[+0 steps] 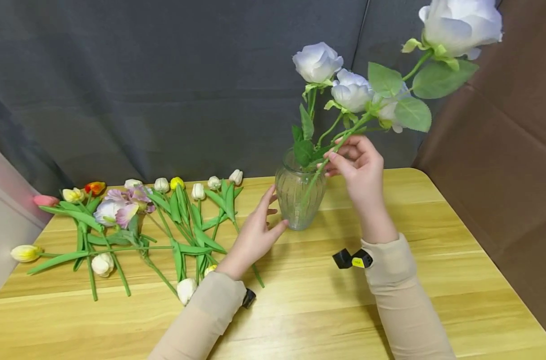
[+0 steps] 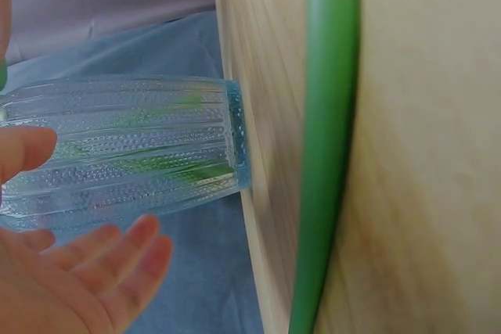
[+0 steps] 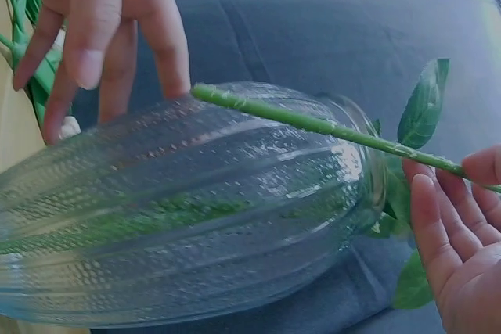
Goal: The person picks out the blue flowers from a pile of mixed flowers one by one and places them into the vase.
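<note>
A ribbed clear glass vase (image 1: 293, 202) stands upright on the table, with several white roses (image 1: 318, 62) leaning in it. My right hand (image 1: 363, 172) pinches the stem of another white rose (image 1: 462, 27) between thumb and fingers, close to the vase's mouth. That rose tilts up to the right, its bloom highest of all. In the right wrist view the cut end of its stem (image 3: 313, 124) lies outside the glass, across the vase's upper side. Beside the vase's left wall, my left hand (image 1: 255, 237) has its fingers spread and relaxed, fingertips right at the glass.
Several tulips (image 1: 198, 191) in white, yellow, orange and pink lie across the left of the wooden table (image 1: 313, 310). Among them is a pale purple flower (image 1: 126, 214). A green stem (image 2: 329, 131) lies near my left wrist. Dark cloth (image 1: 187, 90) hangs behind the table.
</note>
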`<state>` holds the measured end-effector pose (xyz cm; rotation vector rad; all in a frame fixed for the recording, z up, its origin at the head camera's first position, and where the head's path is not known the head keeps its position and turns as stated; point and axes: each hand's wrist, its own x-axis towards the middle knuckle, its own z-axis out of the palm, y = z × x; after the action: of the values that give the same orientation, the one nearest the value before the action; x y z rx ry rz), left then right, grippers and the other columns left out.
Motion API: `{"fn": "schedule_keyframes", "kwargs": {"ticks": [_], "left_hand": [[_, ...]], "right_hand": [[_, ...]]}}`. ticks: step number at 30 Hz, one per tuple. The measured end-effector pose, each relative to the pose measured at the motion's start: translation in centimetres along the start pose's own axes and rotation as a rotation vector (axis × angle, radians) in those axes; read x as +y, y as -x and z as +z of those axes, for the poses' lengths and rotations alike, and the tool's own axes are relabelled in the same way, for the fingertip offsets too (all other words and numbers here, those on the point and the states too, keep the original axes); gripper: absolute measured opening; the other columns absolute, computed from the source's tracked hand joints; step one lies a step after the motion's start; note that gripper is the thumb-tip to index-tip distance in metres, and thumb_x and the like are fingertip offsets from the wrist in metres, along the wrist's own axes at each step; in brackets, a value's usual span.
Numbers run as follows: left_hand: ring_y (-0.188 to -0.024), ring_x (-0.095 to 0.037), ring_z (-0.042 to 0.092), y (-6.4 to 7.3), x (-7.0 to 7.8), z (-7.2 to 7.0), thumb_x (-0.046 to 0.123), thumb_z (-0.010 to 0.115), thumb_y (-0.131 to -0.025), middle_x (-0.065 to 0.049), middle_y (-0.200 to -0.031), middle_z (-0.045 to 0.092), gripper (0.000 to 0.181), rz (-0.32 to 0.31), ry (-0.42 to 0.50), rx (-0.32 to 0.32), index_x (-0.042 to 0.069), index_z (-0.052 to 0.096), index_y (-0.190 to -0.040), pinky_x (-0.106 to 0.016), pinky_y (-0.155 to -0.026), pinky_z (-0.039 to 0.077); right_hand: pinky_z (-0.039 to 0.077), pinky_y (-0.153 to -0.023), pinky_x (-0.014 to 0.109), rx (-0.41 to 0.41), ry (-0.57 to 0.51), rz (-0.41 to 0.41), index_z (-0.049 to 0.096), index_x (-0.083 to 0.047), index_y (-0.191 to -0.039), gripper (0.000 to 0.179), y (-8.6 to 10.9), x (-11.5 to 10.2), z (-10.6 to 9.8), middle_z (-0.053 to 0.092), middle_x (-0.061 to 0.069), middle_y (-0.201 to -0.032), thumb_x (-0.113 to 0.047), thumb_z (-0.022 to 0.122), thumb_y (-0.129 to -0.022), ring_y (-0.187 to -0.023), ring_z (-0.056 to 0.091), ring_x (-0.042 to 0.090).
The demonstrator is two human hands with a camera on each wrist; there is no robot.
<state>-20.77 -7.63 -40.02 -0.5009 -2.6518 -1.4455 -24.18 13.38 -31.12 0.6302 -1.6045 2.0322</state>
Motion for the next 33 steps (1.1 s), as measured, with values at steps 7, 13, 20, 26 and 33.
{"fn": "schedule_keyframes", "kwargs": {"ticks": [7,13,20,26,33], "left_hand": [[-0.118,-0.028,0.052,0.1,-0.1,0.1,0.018,0.064,-0.092,-0.008,-0.148,0.038,0.080,0.003,-0.004,0.005,0.021,0.014,-0.155,-0.048,-0.090,0.047],[-0.119,-0.030,0.051,0.2,-0.1,0.1,0.017,0.065,-0.092,-0.008,-0.149,0.037,0.081,-0.004,-0.002,0.004,0.021,0.013,-0.155,-0.049,-0.089,0.047],[-0.120,-0.030,0.051,0.2,0.0,0.1,0.018,0.065,-0.092,-0.008,-0.149,0.036,0.081,0.002,-0.014,-0.004,0.024,0.012,-0.155,-0.048,-0.091,0.046],[-0.119,-0.030,0.051,0.2,0.0,0.2,0.017,0.065,-0.092,-0.008,-0.149,0.037,0.082,0.007,-0.026,-0.003,0.023,0.012,-0.155,-0.047,-0.090,0.047],[-0.120,-0.030,0.051,0.3,0.0,0.2,0.018,0.065,-0.092,-0.008,-0.149,0.037,0.083,0.008,-0.026,-0.001,0.023,0.011,-0.155,-0.046,-0.088,0.047]], "right_hand": [[0.055,-0.054,0.033,0.035,-0.028,-0.027,0.055,0.005,-0.100,0.014,-0.8,-0.3,-0.5,0.065,0.012,-0.079,0.013,0.057,-0.089,-0.063,0.068,0.022],[0.055,-0.057,0.031,0.080,-0.128,0.025,0.054,0.002,-0.100,0.012,-1.5,-0.2,-0.7,0.064,0.014,-0.083,0.009,0.055,-0.091,-0.066,0.067,0.023],[0.055,-0.057,0.030,0.125,-0.196,0.025,0.053,-0.001,-0.102,0.013,-2.2,-0.3,-0.8,0.065,0.014,-0.082,0.008,0.053,-0.092,-0.068,0.069,0.025],[0.055,-0.058,0.031,0.145,-0.252,0.030,0.052,0.002,-0.102,0.012,-2.7,-0.8,-0.7,0.063,0.016,-0.082,0.008,0.055,-0.092,-0.069,0.068,0.027],[0.054,-0.056,0.029,0.194,-0.265,-0.012,0.052,0.002,-0.100,0.011,-3.0,-0.7,-0.3,0.062,0.016,-0.082,0.009,0.053,-0.092,-0.069,0.069,0.026]]}}
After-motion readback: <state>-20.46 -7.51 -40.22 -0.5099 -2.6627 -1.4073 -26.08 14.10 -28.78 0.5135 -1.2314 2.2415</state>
